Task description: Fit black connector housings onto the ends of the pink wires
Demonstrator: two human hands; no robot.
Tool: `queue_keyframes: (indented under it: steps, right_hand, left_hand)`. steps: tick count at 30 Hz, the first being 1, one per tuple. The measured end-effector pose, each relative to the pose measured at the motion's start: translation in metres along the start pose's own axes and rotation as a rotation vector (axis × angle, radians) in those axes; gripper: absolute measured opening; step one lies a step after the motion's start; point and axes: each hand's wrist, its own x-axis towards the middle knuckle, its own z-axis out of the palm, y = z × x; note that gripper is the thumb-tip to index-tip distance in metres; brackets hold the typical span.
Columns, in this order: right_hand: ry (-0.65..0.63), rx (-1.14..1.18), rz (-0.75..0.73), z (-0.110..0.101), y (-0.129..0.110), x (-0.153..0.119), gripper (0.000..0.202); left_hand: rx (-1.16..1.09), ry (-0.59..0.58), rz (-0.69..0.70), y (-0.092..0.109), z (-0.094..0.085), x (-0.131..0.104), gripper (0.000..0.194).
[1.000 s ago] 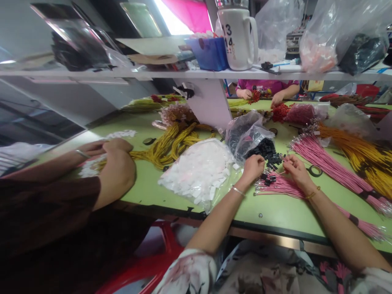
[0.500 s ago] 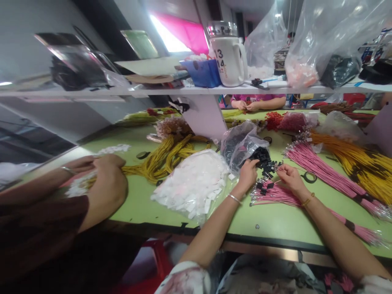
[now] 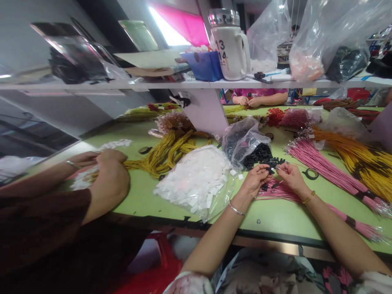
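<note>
My left hand [image 3: 256, 180] is closed in a pinch on a small black plastic connector housing [image 3: 270, 170]. Close beside it on the right, my right hand [image 3: 290, 178] pinches the metal-tipped end of a pink wire, mostly covered by the fingers. Under both hands lies a bundle of pink wires [image 3: 284, 192] with a few black housings on its left end. A pile of black connector housings [image 3: 260, 155] spills from a clear plastic bag [image 3: 241, 139] just beyond my fingers.
A bag of white connectors [image 3: 196, 177] lies left of my arm. Yellow wires [image 3: 168, 151] are behind it. At far left, a co-worker's arms [image 3: 107, 179] reach over the table. Pink wire bundles [image 3: 327, 171] and a tape roll [image 3: 311, 174] lie right. A shelf [image 3: 171, 85] crosses above.
My left hand has drawn back from the black pile toward my right hand, now with a black housing in its fingertips. The right hand has hardly moved.
</note>
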Motion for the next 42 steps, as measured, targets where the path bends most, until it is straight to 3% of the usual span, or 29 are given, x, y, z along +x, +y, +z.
queue_keyframes:
  steps: [9,18,20,23,25,26,28,30,32,36,42]
  right_hand:
    - [-0.038,-0.114,-0.054,0.001,0.004,-0.002,0.017]
    - [-0.155,-0.195,-0.102,-0.002,0.015,-0.002,0.019]
    - [-0.148,-0.140,-0.107,-0.003,0.016,-0.001,0.023]
    - [-0.049,0.016,-0.085,-0.007,0.016,0.003,0.027]
    - [-0.018,0.156,-0.027,-0.009,0.017,0.005,0.028]
    - [-0.026,0.216,0.003,-0.009,0.017,0.006,0.031]
    - [-0.053,0.269,0.034,-0.009,0.016,0.007,0.033]
    - [-0.064,0.223,0.032,-0.007,0.015,0.006,0.033]
    - [-0.050,0.145,0.028,-0.006,0.013,0.005,0.033]
    - [-0.012,0.037,0.005,-0.004,0.014,0.004,0.031]
    - [-0.017,0.005,-0.006,-0.005,0.012,0.003,0.030]
  left_hand:
    - [0.157,0.052,0.120,-0.015,0.003,0.000,0.026]
    - [0.210,0.131,0.121,-0.024,0.003,0.000,0.022]
    - [0.316,0.045,0.071,-0.023,0.000,-0.005,0.020]
    - [0.604,-0.202,-0.011,-0.019,-0.006,-0.014,0.015]
    - [0.801,-0.270,0.043,-0.013,-0.010,-0.015,0.007]
    - [0.893,-0.239,0.106,-0.009,-0.012,-0.012,0.009]
    - [1.065,-0.069,0.260,-0.001,-0.015,0.002,0.018]
    - [1.228,0.145,0.393,0.005,-0.017,0.024,0.019]
    - [1.382,0.245,0.441,0.006,-0.018,0.048,0.017]
    - [1.597,0.222,0.399,0.001,-0.016,0.078,0.016]
    - [1.664,0.193,0.392,-0.005,-0.024,0.072,0.030]
